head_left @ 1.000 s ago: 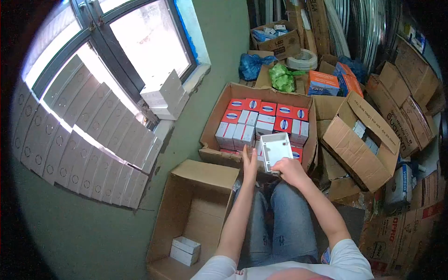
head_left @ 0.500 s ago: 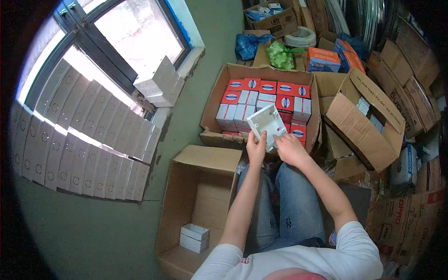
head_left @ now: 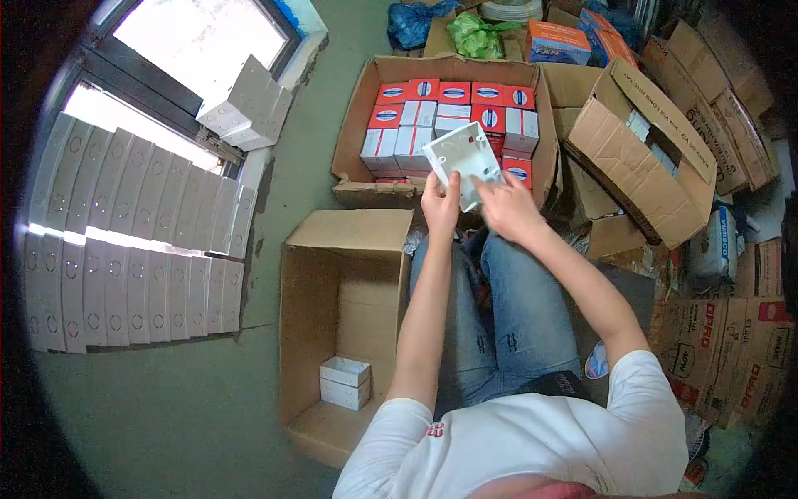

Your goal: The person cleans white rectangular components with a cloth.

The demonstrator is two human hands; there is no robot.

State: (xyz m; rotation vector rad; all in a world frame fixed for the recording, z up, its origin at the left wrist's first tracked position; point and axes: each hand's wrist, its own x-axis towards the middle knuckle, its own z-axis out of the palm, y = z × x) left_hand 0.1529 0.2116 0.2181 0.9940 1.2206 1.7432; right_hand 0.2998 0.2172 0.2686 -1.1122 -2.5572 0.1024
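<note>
A square white plastic electrical mounting box (head_left: 453,156), its hollow side up, is tilted above my knees. My left hand (head_left: 440,204) is closed on its lower left edge, with the thumb over the rim. My right hand (head_left: 509,208) is at its lower right side, the index finger stretched toward the inside; the fingertip is blurred. Just beyond is a cardboard carton (head_left: 353,158) of red and white small boxes (head_left: 382,143). An open cardboard box (head_left: 312,333) stands left of my legs, with white mounting boxes (head_left: 345,392) stacked in its lower corner.
Rows of grey-white boxes (head_left: 125,291) line the floor at left by a glass door (head_left: 158,83). More white boxes (head_left: 245,104) are stacked at the sill. At right are an open carton (head_left: 640,166), fan boxes (head_left: 559,41) and flattened cardboard (head_left: 731,349).
The whole view has shifted, so the cartons and hands appear higher. My left hand still grips the mounting box, and my right index finger has moved slightly at its inside.
</note>
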